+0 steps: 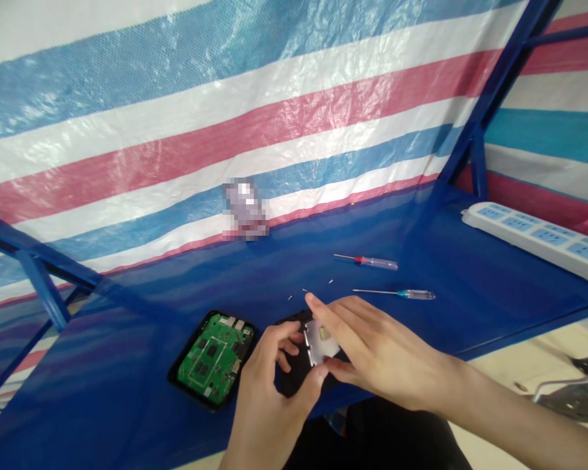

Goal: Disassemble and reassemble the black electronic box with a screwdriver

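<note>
Your left hand [269,398] and right hand [377,349] hold a black casing [294,378] bearing a metal plate [318,343]. A green circuit board [213,359] lies left of your fingers [287,343]; small screws [290,297] and two screwdrivers [372,262] lie beyond them.

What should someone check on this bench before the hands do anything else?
1. Black casing steadied: ok, the left hand grips it and the right hand lies across it.
2. Metal plate sitting flat on the casing: cannot tell, fingers cover part of it.
3. Green circuit board out of the way: ok, it lies in its black housing beside the left hand.
4. Red-collared screwdriver and blue-collared screwdriver within reach: ok, both lie just beyond the hands.
5. Tiny screws secured: not ok, they lie loose on the blue table.
</note>
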Available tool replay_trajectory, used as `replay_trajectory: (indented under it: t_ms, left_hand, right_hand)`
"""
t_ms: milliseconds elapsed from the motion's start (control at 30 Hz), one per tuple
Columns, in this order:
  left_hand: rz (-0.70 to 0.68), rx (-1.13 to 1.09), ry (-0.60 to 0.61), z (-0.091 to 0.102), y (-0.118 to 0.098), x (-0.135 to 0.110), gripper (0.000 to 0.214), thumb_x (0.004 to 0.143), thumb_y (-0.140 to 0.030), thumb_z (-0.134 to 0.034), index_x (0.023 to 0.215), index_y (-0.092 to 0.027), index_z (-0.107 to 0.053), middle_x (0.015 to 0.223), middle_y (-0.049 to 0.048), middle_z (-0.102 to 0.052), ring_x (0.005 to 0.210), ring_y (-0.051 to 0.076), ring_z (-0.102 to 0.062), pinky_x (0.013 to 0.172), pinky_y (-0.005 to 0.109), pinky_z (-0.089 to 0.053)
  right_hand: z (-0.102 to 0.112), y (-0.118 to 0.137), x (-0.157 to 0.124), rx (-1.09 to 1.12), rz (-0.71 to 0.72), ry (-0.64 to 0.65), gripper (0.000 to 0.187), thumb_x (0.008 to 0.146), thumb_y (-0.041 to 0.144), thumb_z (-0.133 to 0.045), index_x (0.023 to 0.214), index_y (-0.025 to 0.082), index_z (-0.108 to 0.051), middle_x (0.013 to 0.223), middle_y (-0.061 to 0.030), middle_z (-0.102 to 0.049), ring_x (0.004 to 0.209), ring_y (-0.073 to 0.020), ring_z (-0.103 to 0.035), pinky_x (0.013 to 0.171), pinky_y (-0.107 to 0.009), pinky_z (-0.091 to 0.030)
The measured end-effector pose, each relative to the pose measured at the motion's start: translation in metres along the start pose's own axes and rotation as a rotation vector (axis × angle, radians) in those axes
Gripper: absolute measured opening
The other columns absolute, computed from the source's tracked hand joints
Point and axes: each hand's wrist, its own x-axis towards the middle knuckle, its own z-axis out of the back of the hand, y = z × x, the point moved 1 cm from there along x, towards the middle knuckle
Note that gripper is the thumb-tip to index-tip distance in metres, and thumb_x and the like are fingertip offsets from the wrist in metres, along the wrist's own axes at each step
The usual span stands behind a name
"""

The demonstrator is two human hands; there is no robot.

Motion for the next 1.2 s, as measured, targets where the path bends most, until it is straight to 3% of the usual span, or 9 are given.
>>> replay_trajectory:
  t_ms: [133, 300, 500, 667, 967, 1200]
  left_hand:
    - [-0.21, 0.193, 0.094, 0.014, 0.005, 0.007, 0.051, 0.082, -0.023, -0.068, 0.128, -0.028, -0.049, 0.108, 0.0039, -0.064, 0.092, 0.022, -0.065, 0.078, 0.034, -0.056]
    - [-0.43, 0.344, 0.103, 0.019, 0.007, 0.015, 0.034, 0.088, -0.025, -0.065, 0.118, -0.022, -0.051, 0.104, 0.0062, -0.064, 0.094, 0.025, -0.064, 0.08, 0.037, -0.056]
    - [-0.565, 0.476, 0.03, 0.022, 0.005, 0.022, 0.024, 0.088, -0.027, -0.061, 0.108, -0.017, -0.053, 0.089, 0.0064, -0.061, 0.08, 0.025, -0.06, 0.073, 0.04, -0.053]
    - [-0.609, 0.464, 0.002, 0.031, 0.008, 0.022, 0.028, 0.086, -0.023, -0.064, 0.111, -0.014, -0.053, 0.089, 0.0065, -0.058, 0.08, 0.024, -0.056, 0.073, 0.039, -0.051]
    - [-0.646, 0.516, -0.008, 0.032, 0.01, 0.023, 0.032, 0.084, -0.025, -0.066, 0.111, -0.014, -0.053, 0.093, 0.0097, -0.063, 0.087, 0.027, -0.058, 0.079, 0.042, -0.05]
    - [-0.64, 0.583, -0.016, 0.022, 0.006, 0.031, 0.029, 0.08, -0.023, -0.062, 0.108, -0.017, -0.055, 0.095, 0.0096, -0.067, 0.096, 0.031, -0.061, 0.085, 0.045, -0.048]
  right_hand:
    - [0.002, 0.002, 0.005, -0.096, 0.041, 0.056, 0.072, 0.088, 0.01, -0.055, 0.149, -0.007, -0.02, 0.1, -0.0183, -0.069, 0.085, -0.0302, -0.064, 0.075, -0.045, -0.054]
    - [0.0, 0.005, 0.007, -0.162, 0.069, 0.09, 0.068, 0.088, 0.011, -0.053, 0.148, -0.007, -0.025, 0.104, -0.0209, -0.069, 0.086, -0.0313, -0.065, 0.074, -0.046, -0.052]
    - [0.001, 0.004, 0.009, -0.122, 0.065, 0.094, 0.061, 0.091, 0.015, -0.049, 0.146, -0.005, -0.031, 0.109, -0.0211, -0.069, 0.091, -0.0316, -0.065, 0.076, -0.046, -0.051]
    - [0.003, -0.006, 0.005, -0.051, 0.034, 0.003, 0.058, 0.09, 0.02, -0.054, 0.142, -0.001, -0.037, 0.106, -0.0188, -0.07, 0.095, -0.0299, -0.064, 0.083, -0.045, -0.052]
    - [0.008, -0.01, -0.004, 0.117, -0.017, -0.005, 0.081, 0.087, 0.018, -0.058, 0.153, 0.005, -0.015, 0.111, -0.0181, -0.067, 0.101, -0.0284, -0.064, 0.082, -0.04, -0.058]
    - [0.014, -0.004, 0.0, 0.156, 0.013, 0.003, 0.084, 0.088, 0.018, -0.058, 0.155, 0.004, -0.008, 0.115, -0.0214, -0.067, 0.105, -0.0307, -0.064, 0.079, -0.04, -0.059]
